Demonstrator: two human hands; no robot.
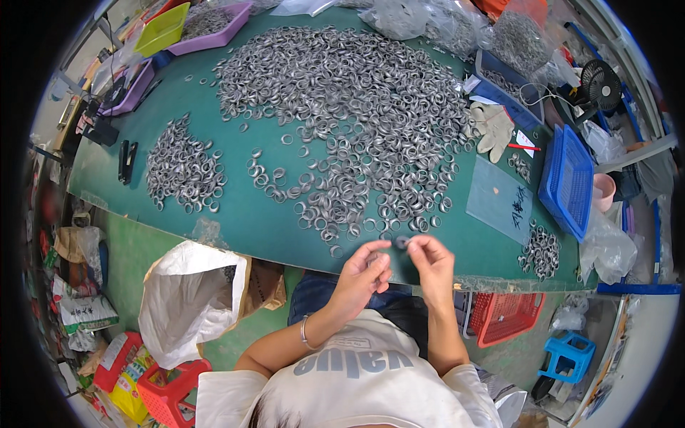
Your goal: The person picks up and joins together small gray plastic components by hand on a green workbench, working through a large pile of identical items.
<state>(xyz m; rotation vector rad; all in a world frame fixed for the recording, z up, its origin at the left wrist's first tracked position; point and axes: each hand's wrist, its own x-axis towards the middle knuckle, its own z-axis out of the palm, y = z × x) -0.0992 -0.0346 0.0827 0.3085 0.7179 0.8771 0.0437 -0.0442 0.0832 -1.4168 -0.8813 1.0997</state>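
Observation:
My right hand (433, 262) pinches a small grey metal ring (402, 242) between thumb and fingertips, just above the table's near edge. Close beside it on the left, my left hand (364, 277) has its index finger stretched toward that ring. Its thumb stands apart from the index finger, and I make out nothing held there. Beyond both hands spreads a large heap of similar metal rings (342, 78), with loose ones trailing down to my fingers. A smaller pile of rings (184, 167) lies to the left, and another small pile (540, 252) to the right.
Around the green table (242, 214) are a blue basket (567, 182), a work glove (492, 130), a clear plastic sheet (499, 200) and a small black fan (600, 84). A white sack (193, 299) stands open below the front edge, near a red stool (171, 392).

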